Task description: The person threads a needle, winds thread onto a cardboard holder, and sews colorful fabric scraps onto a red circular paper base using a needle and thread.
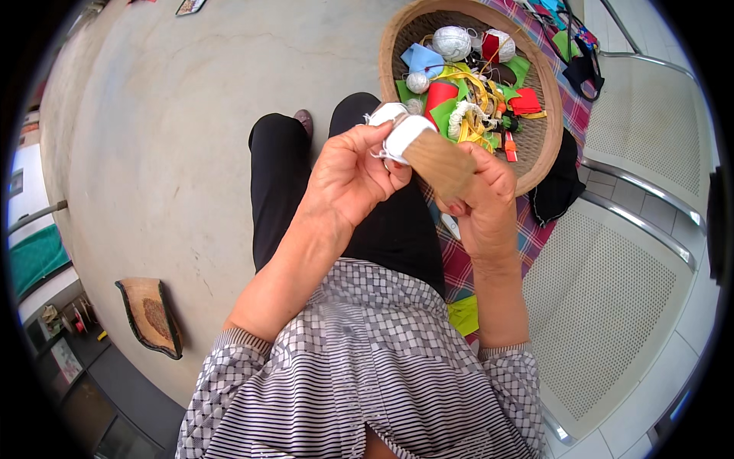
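Observation:
Between both hands, above my lap, is a small brown fabric piece (438,160) with white cloth sections (408,136) and loose white threads at its upper left end. My left hand (361,163) pinches the white part between thumb and fingers. The brown end is gripped by my right hand (484,186), whose fingers are partly hidden behind it. Just beyond my hands sits a round woven basket (545,140). It holds white thread balls (452,43), a red spool (440,94), yellow ribbon (473,135), a light blue cloth (422,60) and green scraps.
A plaid cloth (459,269) lies under the basket, with a phone (451,225) and a lime cloth scrap (463,315) on it. Black cloth (556,181) lies beside the basket. Perforated metal chairs (608,310) stand at right. On the floor at left is a scoop-shaped tray (150,318).

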### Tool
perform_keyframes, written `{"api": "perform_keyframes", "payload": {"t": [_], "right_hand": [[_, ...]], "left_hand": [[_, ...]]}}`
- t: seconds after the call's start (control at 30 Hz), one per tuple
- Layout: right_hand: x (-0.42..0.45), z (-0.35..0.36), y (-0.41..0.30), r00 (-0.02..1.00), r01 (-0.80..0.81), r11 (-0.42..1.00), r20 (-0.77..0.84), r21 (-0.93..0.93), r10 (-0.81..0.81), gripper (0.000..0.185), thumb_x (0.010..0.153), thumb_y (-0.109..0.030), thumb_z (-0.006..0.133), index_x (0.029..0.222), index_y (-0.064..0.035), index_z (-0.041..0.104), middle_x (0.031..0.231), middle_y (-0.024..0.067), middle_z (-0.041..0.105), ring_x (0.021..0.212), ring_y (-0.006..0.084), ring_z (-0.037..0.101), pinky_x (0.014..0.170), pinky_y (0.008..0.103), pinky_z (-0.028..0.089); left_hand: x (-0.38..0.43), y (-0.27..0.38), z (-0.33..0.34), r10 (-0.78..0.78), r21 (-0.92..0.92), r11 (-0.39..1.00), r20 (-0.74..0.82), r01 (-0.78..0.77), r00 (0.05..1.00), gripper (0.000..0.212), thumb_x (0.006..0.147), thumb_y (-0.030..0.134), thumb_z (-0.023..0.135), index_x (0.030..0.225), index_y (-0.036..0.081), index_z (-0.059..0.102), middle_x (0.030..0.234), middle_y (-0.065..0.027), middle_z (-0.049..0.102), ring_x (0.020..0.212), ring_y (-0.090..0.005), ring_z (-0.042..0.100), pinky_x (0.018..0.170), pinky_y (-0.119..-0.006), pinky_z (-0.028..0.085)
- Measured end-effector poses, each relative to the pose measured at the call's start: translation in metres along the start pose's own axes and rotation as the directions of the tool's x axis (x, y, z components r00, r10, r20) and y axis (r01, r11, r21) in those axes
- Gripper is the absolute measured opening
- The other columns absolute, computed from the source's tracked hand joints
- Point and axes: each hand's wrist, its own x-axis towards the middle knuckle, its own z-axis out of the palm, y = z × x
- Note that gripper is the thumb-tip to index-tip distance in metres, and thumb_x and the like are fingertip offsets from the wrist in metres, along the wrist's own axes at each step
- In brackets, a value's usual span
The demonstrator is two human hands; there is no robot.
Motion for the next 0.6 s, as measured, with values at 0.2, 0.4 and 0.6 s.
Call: {"api": "perform_keyframes", "payload": {"t": [0.2,0.4,0.6], "right_hand": [[-0.014,-0.001,-0.001,1.0,0.023,0.993,0.003,-0.117,-0.022,0.006,0.077,-0.003,0.051,0.077,0.0014,0.054,0.059,-0.0031,0.047,0.047,0.0012,0.038,0.043,0.0157,0.029],[-0.025,0.007,-0.004,0.986,0.158,0.95,0.1,-0.268,-0.135,0.005,0.078,0.001,0.048,0.079,0.0017,0.053,0.058,-0.0038,0.046,0.048,0.0,0.036,0.043,0.0156,0.028],[-0.026,0.016,-0.016,0.981,0.188,0.976,0.068,-0.11,-0.181,0.006,0.076,0.003,0.048,0.08,0.0033,0.052,0.064,0.0007,0.05,0.047,0.0014,0.039,0.043,0.0151,0.03]], "left_hand": [[-0.002,0.01,0.002,0.025,-0.151,0.988,-0.019,-0.027,1.0,0.02,0.084,0.007,0.048,0.102,-0.002,0.045,0.09,-0.0132,0.055,0.073,-0.0217,0.054,0.056,-0.028,0.049],[-0.001,0.002,0.012,0.181,0.0,0.983,-0.06,-0.181,0.982,0.022,0.082,0.005,0.053,0.101,-0.003,0.046,0.091,-0.0135,0.055,0.076,-0.0218,0.055,0.061,-0.029,0.052],[0.002,0.002,0.0,0.417,0.333,0.858,-0.008,-0.39,0.909,0.021,0.078,0.003,0.057,0.097,-0.001,0.049,0.088,-0.0104,0.057,0.079,-0.0179,0.057,0.064,-0.027,0.051]]}}
